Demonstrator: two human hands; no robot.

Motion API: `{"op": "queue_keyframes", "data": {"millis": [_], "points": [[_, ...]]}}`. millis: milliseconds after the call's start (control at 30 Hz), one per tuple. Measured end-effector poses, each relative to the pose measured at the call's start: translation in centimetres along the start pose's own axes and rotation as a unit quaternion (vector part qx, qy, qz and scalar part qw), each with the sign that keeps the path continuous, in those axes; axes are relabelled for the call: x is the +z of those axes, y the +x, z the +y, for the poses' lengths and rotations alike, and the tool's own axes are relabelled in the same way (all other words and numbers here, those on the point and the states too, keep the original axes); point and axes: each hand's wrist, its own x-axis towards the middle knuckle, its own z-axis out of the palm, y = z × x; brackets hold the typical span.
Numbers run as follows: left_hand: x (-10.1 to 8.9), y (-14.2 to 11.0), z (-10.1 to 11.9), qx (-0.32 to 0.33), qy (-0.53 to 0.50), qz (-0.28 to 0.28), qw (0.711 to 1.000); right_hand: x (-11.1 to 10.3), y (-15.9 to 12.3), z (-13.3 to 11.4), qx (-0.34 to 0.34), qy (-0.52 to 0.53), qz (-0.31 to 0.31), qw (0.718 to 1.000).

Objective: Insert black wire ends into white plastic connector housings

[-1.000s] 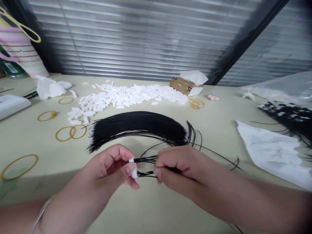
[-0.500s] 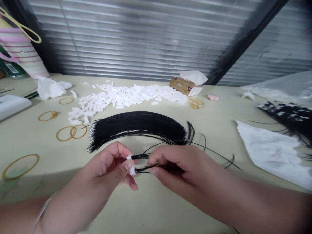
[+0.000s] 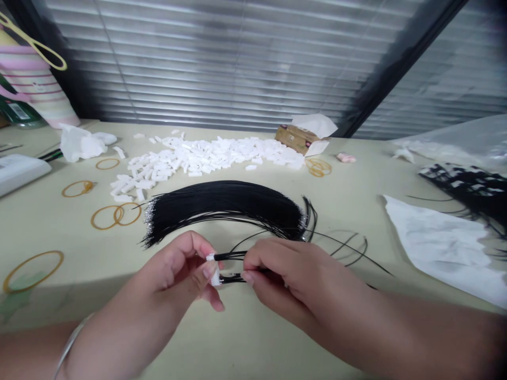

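Between the thumb and fingers of my left hand [image 3: 178,279] is a small white connector housing [image 3: 215,275]. Several thin black wires [image 3: 229,256] run out of its right side in an upper and a lower group. My right hand [image 3: 289,279] is closed on these wires, a short way right of the housing; its thumb and index finger are pinched together. Loose wire ends stick out behind that hand. Just beyond both hands a thick curved bundle of black wires [image 3: 225,203] with silvery terminals at its ends lies on the table.
A heap of white housings [image 3: 214,155] spreads along the back, beside a tissue pack [image 3: 295,138]. Rubber bands [image 3: 106,216] lie at left, near a striped tumbler [image 3: 43,84]. On the right are white paper [image 3: 435,237] and black wires with white connectors [image 3: 467,184].
My right hand has shifted slightly right and down, its thumb and index finger now closer together. The lower wires have drawn together, and the loose ends behind it have moved. My left hand stays nearly still.
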Motion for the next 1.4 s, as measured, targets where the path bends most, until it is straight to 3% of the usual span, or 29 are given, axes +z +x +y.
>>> {"op": "queue_keyframes", "data": {"millis": [600,767,967,1167,1300,1400], "points": [[0.2,-0.1,0.1,0.01,0.035,0.01,0.999,1.1,-0.3,-0.2,-0.021,0.013,0.021,0.999],[0.1,0.0,-0.1,0.008,0.009,0.001,1.0,0.3,-0.2,-0.1,0.003,0.027,0.001,1.0],[0.3,0.1,0.0,0.021,-0.006,0.003,1.0,-1.3,-0.7,-0.3,-0.042,0.003,0.077,0.996],[0.3,0.2,-0.1,0.028,-0.028,0.008,0.999,-0.4,-0.4,-0.3,-0.082,-0.031,-0.002,0.996],[0.2,0.2,-0.1,0.029,-0.035,0.006,0.999,0.1,-0.1,0.2,-0.07,-0.044,-0.003,0.997],[0.2,0.2,-0.1,0.028,-0.034,0.003,0.999,0.2,0.0,0.4,-0.101,-0.056,0.004,0.993]]}}
